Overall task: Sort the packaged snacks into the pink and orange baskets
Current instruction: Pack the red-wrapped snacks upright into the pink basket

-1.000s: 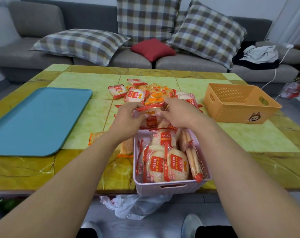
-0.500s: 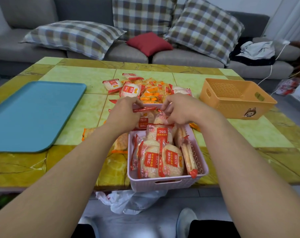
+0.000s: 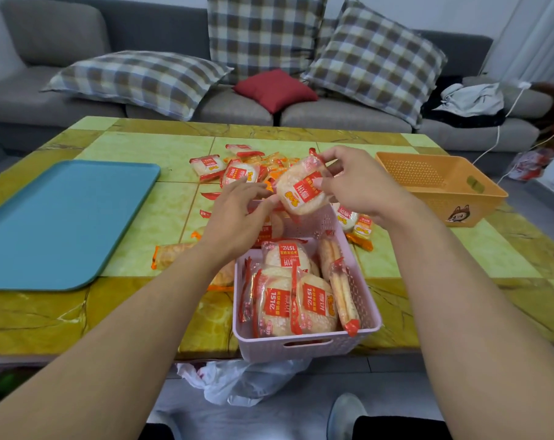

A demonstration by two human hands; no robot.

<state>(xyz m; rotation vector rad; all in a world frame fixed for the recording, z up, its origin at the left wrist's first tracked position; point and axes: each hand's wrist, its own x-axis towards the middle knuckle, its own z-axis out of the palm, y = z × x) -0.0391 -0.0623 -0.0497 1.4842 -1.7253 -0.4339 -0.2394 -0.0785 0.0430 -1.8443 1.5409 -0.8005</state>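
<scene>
A round rice-cracker pack with a red label (image 3: 302,192) is held up above the far end of the pink basket (image 3: 307,344). My right hand (image 3: 358,185) pinches its top right edge, and my left hand (image 3: 237,217) holds its lower left edge. Inside the pink basket stand several red-label cracker packs (image 3: 288,300). More red and orange snack packs (image 3: 237,169) lie piled on the table behind the basket. The orange basket (image 3: 440,188) sits at the right and looks empty.
A blue tray (image 3: 59,220) covers the table's left side. Loose orange packs (image 3: 174,254) lie left of the pink basket, more (image 3: 355,223) to its right. A white plastic bag (image 3: 237,382) hangs below the table edge. A grey sofa with checked cushions stands behind.
Both hands have lifted one cracker pack up from the far end of the pink basket and turned its label toward me.
</scene>
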